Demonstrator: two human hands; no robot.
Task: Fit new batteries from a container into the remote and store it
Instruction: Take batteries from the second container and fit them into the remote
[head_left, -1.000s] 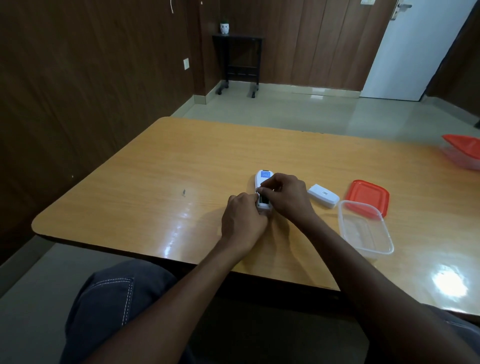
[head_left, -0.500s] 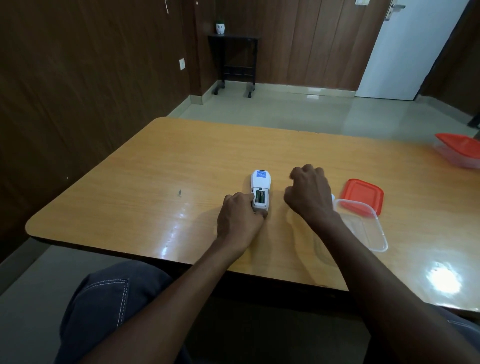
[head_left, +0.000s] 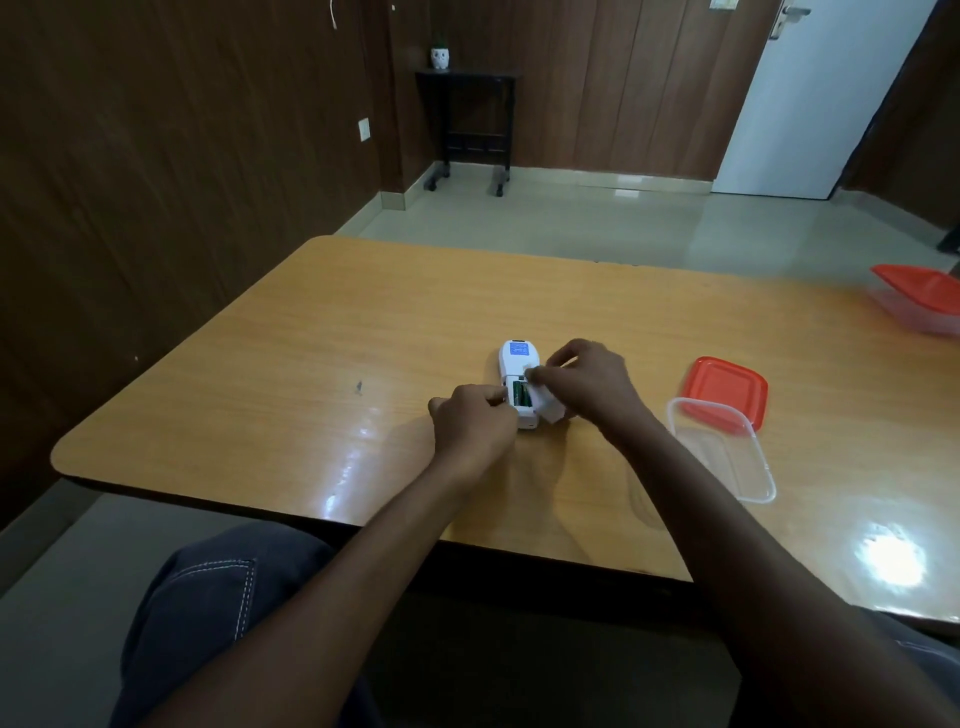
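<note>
The white remote (head_left: 518, 383) lies face down near the middle of the wooden worktop (head_left: 322, 374), its battery bay open and showing green cells inside. A blue label sits on the remote's back toward its far end; its writing is too small to read. The left hand (head_left: 475, 426) lies at the remote's near left edge, fingers curled against its side and holding it steady. The right hand (head_left: 587, 382) comes in from the remote's right, fingers pinching the white battery cover (head_left: 545, 402), which is tilted over the right edge of the open bay; whether it touches the remote's body cannot be told. To the right of the remote, well apart from it, stands a clear plastic container (head_left: 727, 457) with nothing visible inside, and its red lid (head_left: 727, 389) lies just beyond it, partly overlapped by the container's far rim. Farther right of the remote, at the worktop's far edge, sits a second container with a red lid (head_left: 922, 301), partly cut off by the frame.
</note>
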